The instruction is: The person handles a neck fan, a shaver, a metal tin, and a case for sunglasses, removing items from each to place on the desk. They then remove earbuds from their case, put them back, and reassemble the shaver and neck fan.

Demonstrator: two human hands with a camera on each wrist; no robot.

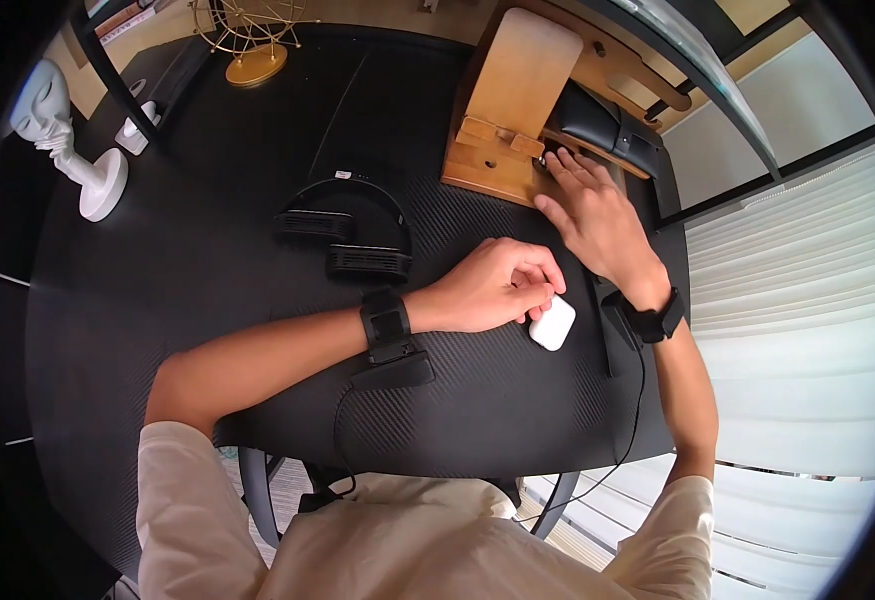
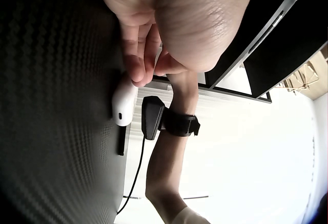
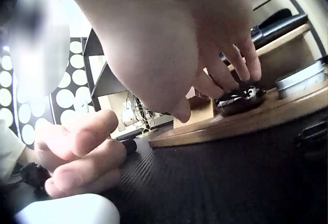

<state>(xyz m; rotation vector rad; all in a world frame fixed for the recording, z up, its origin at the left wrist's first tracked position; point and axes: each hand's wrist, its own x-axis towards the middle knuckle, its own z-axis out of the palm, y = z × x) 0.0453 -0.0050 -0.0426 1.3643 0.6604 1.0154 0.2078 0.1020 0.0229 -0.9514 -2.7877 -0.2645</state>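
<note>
A white earbud case (image 1: 554,323) lies on the black desk beside my left hand (image 1: 493,288). The fingers of that hand are loosely curled, with fingertips right at the case's edge in the left wrist view. My right hand (image 1: 598,222) reaches over the wooden organizer (image 1: 493,180), its fingers extended and its thumb apart. In the right wrist view those fingertips reach a dark, shiny object with a light pattern (image 3: 249,94) in the organizer's tray. From the head view the hand mostly hides this object.
A black glasses case (image 1: 598,125) lies on the organizer, and a metal tin (image 3: 300,79) sits in its tray. A black neck fan (image 1: 370,258) rests mid-desk. Farther left are a white figurine (image 1: 106,185) and a gold wheel ornament (image 1: 258,65). Cables hang from both wrist cameras.
</note>
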